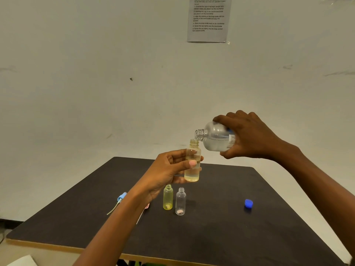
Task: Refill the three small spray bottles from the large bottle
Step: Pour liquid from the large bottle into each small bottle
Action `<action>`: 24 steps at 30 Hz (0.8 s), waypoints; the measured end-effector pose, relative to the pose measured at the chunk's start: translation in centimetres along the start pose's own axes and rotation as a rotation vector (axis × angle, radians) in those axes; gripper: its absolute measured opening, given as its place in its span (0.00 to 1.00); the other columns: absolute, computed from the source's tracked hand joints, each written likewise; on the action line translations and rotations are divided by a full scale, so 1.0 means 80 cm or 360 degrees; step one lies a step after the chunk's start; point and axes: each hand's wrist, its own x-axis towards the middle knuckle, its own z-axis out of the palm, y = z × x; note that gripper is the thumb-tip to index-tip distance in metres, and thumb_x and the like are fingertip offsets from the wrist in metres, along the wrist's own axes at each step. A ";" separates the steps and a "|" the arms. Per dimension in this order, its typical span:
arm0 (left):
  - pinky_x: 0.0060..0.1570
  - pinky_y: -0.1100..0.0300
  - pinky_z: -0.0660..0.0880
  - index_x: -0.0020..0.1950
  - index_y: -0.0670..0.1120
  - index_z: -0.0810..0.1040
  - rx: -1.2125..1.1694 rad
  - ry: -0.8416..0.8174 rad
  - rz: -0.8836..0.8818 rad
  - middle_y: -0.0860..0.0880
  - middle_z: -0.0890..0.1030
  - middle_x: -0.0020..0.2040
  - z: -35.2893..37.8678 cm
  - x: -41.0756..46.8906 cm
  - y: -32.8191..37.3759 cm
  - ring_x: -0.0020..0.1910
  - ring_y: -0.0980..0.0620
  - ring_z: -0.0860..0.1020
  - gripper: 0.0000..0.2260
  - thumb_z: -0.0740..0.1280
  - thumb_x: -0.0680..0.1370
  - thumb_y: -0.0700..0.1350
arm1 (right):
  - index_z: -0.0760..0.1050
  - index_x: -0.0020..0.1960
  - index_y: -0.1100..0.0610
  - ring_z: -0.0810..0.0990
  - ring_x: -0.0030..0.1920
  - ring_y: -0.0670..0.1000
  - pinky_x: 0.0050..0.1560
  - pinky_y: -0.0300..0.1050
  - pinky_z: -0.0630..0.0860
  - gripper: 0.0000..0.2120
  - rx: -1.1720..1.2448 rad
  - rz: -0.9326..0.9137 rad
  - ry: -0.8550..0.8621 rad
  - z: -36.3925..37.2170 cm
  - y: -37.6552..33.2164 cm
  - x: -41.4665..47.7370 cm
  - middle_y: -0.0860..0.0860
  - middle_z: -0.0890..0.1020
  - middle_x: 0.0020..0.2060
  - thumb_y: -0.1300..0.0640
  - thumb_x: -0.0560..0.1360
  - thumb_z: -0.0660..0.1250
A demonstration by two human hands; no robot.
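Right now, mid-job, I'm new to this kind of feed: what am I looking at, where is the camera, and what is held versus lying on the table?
There is no machine here: a person works bare-handed, and the one picture comes from a wide-angle camera on their head, looking forward and down. The left hand holds a small pale-yellow plastic bottle upright, partly filled, in its grip. The right hand tips a large clear plastic bottle so its open neck meets the small one's mouth. On the dark tabletop stand a small yellow plastic bottle and a small colourless plastic bottle, both uncapped, side by side. A blue screw cap lies to their right, a light-blue spray head with its tube to their left; something pink is mostly hidden behind the left forearm.
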 end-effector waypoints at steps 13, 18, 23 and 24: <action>0.45 0.57 0.81 0.59 0.49 0.78 0.0015 0.0004 0.0005 0.51 0.84 0.53 -0.001 0.002 -0.002 0.51 0.50 0.83 0.13 0.67 0.75 0.41 | 0.67 0.63 0.49 0.65 0.43 0.49 0.45 0.44 0.57 0.36 0.0006 0.0001 -0.0015 0.001 0.001 0.000 0.44 0.68 0.43 0.40 0.56 0.65; 0.46 0.56 0.81 0.58 0.49 0.78 0.0019 0.0007 0.0003 0.50 0.84 0.53 -0.001 0.002 -0.003 0.51 0.50 0.83 0.13 0.67 0.75 0.41 | 0.67 0.63 0.49 0.66 0.43 0.50 0.44 0.44 0.59 0.36 0.0012 0.0006 -0.0009 0.002 0.001 0.000 0.44 0.69 0.42 0.40 0.56 0.65; 0.48 0.54 0.81 0.59 0.49 0.78 0.0026 0.0009 -0.0010 0.50 0.84 0.54 -0.001 0.004 -0.003 0.52 0.50 0.83 0.13 0.67 0.75 0.41 | 0.68 0.62 0.49 0.67 0.43 0.50 0.44 0.45 0.59 0.36 0.0016 0.0001 -0.0003 0.003 0.002 0.000 0.45 0.70 0.42 0.40 0.56 0.66; 0.49 0.54 0.81 0.59 0.49 0.78 0.0030 0.0008 -0.0009 0.50 0.84 0.54 -0.001 0.004 -0.003 0.52 0.50 0.83 0.13 0.67 0.75 0.41 | 0.68 0.62 0.49 0.67 0.43 0.50 0.44 0.45 0.59 0.36 0.0014 0.0002 -0.0003 0.003 0.002 0.000 0.45 0.70 0.42 0.40 0.56 0.66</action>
